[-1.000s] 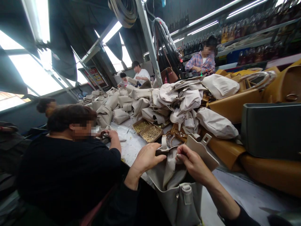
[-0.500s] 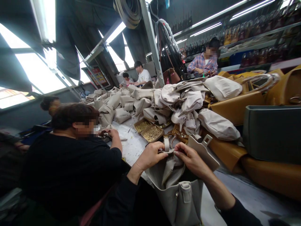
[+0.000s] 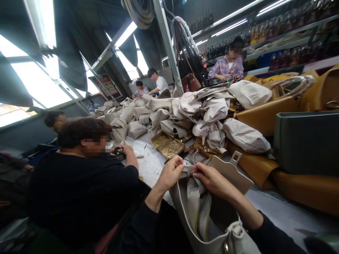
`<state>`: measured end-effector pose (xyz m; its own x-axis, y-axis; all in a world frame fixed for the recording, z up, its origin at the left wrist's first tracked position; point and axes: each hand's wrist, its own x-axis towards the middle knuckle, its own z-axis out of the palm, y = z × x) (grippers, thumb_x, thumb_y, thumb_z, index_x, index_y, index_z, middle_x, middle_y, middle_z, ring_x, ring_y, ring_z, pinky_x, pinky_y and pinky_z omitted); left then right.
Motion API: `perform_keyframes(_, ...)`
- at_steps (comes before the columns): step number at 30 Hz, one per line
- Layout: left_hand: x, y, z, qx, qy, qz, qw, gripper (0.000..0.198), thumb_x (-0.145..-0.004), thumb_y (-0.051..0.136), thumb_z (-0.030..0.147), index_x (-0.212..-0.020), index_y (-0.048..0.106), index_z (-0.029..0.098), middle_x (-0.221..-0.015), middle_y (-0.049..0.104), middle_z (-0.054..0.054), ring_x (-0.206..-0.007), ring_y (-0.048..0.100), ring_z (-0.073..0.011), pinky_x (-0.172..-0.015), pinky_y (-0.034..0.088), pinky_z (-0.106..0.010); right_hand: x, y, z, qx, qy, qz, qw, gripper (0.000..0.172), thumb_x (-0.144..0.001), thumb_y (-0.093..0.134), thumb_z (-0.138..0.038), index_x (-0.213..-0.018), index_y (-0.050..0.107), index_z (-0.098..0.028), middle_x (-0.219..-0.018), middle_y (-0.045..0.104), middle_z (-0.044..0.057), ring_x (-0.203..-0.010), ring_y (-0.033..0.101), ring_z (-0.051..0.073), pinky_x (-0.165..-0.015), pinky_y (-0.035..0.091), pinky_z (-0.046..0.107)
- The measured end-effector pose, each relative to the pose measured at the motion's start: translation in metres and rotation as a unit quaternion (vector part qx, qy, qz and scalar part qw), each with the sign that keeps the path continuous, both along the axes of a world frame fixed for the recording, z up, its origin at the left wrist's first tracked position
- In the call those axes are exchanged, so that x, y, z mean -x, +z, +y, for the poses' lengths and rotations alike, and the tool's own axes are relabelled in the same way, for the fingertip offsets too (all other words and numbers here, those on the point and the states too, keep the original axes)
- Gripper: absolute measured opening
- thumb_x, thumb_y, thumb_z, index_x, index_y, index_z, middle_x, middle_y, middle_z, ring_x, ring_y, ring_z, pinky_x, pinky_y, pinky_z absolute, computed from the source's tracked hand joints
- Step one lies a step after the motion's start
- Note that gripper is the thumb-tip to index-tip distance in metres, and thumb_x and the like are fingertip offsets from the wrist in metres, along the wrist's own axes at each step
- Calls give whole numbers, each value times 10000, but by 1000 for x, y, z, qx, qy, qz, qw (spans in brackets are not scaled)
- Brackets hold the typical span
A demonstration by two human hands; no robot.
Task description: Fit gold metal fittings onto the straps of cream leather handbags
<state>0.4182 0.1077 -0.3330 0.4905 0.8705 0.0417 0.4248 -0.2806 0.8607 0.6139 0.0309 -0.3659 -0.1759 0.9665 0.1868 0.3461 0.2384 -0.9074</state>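
A pale bag [image 3: 182, 217] is sitting open beside the table [image 3: 275, 211] — probably light and bendy, with floppy lining [image 3: 194, 199], so its firmer rim [image 3: 197, 240] looks best to hold. The left hand [image 3: 171, 173] is pinching the rim; the right hand [image 3: 214, 180] is pinching the lining. Beyond — a box [image 3: 178, 152] is holding gold bits [image 3: 171, 148].

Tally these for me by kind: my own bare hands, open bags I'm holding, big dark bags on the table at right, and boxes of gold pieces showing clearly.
Left hand and right hand: 2
Open bag: 1
Big dark bag: 1
Boxes of gold pieces: 2
Total: 6
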Motion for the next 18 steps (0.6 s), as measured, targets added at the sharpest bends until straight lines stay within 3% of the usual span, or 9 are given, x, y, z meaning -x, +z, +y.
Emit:
perform_keyframes(3, 5, 17, -17, -83, -44, 99, 991, 140, -866, 513, 132, -942, 590, 220, -899, 646, 8, -871, 620, -162, -797, 460, -256, 8, 5, -1, -7, -19, -4, 1000, 117, -977, 511, -240, -863, 512, -216, -794, 590, -6, -753, 542, 179, -685, 354, 285)
perform_keyframes(5, 6, 22, -28, -119, -32, 168, 978, 253, -824, 499, 57, -988, 571, 236, -940, 658, 5, -886, 637, -174, -802, 466, -271, 13, 7, -3, -12, -27, -9, 1000, 115, -978, 515, -221, -863, 518, -214, -801, 594, -1, -758, 546, 182, -685, 348, 288)
perform_keyframes(10, 9, 7, -37, -248, 27, 305, 919, 337, -799, 479, -11, -1032, 547, 223, -961, 667, -51, -871, 672, -234, -750, 493, -318, 25, 7, -4, -39, -16, 26, 999, 101, -973, 522, -196, -874, 525, -211, -861, 612, 17, -813, 561, 189, -727, 379, 291)
perform_keyframes(14, 19, -6, -29, -306, 8, 298, 904, 334, -837, 550, 53, -1140, 552, 194, -989, 686, -79, -925, 692, -269, -770, 534, -341, 30, 6, -1, -51, -25, 28, 998, 101, -964, 528, -181, -866, 523, -208, -870, 619, 23, -814, 559, 190, -737, 390, 293)
perform_keyframes(18, 28, 2, -25, -291, -53, 229, 927, 292, -871, 547, 68, -1125, 605, 200, -1038, 708, -69, -985, 687, -238, -862, 530, -330, 29, 4, 2, -64, -22, 35, 997, 91, -947, 554, -174, -865, 541, -211, -858, 623, 15, -814, 570, 188, -740, 400, 289)
